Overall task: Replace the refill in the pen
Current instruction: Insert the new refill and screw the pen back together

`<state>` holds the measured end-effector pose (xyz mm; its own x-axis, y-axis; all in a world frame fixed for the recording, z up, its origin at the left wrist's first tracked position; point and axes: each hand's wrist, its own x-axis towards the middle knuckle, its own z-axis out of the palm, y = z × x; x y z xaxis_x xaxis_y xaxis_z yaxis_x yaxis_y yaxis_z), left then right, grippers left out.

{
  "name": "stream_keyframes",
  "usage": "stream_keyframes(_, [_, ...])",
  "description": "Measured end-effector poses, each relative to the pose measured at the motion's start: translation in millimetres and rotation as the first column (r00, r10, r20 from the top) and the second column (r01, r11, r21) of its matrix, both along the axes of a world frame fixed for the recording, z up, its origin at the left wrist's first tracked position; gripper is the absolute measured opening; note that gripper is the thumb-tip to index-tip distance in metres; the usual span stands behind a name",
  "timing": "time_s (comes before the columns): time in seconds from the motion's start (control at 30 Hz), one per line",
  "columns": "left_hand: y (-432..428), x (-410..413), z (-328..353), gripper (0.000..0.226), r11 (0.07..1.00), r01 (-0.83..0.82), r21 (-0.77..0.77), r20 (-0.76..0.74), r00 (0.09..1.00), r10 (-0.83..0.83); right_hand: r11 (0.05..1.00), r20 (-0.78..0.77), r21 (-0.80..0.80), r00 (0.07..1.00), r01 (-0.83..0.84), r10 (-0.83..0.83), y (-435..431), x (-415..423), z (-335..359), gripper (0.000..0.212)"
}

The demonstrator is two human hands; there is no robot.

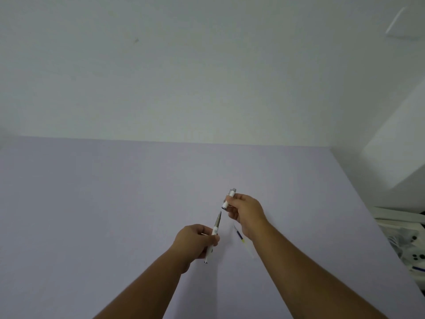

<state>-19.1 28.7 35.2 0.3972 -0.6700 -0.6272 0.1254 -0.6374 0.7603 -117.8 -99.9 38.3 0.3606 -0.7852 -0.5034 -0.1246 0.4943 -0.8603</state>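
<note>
My left hand (195, 240) grips a white pen body (215, 229) above the lilac table, its grey tip pointing up and to the right. Just beyond that tip, my right hand (246, 212) holds the pen's white cap (228, 199), a small gap apart from the tip. A thin refill (240, 236) with a blue and yellow section lies flat on the table, partly hidden under my right wrist.
The lilac table (115, 215) runs back to a white wall (184, 77). A white block (400, 146) stands at the right edge. Past the table's right edge lies a clutter of white parts and plastic (407, 245).
</note>
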Motion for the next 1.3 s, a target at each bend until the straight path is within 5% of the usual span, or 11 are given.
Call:
stream_keyframes(0.33, [-7, -7, 12, 0.021, 0.997, 0.012, -0.073, 0.015, 1.0, -0.011, 0.975, 0.011, 0.028, 0.975, -0.221, 0.221, 10, -13, 9, 0.004])
stream_keyframes(1.07, [-18, -9, 8, 0.01, 0.999, -0.001, -0.044, -0.039, 0.999, 0.0, 0.964, -0.048, -0.01, 0.963, -0.266, 0.265, 4, -16, 1, 0.009])
stream_keyframes(1.17, [-19, -8, -8, 0.008, 0.999, -0.047, -0.005, -0.04, 0.998, 0.046, 0.979, -0.23, -0.064, 0.957, -0.195, 0.176, -2, -18, -13, 0.012])
stream_keyframes(1.3, [-20, -8, -38, 0.01, 0.994, -0.098, 0.05, 0.016, 0.995, 0.098, 0.863, -0.739, -0.189, 0.647, -0.469, 0.19, -5, -35, -41, 0.026])
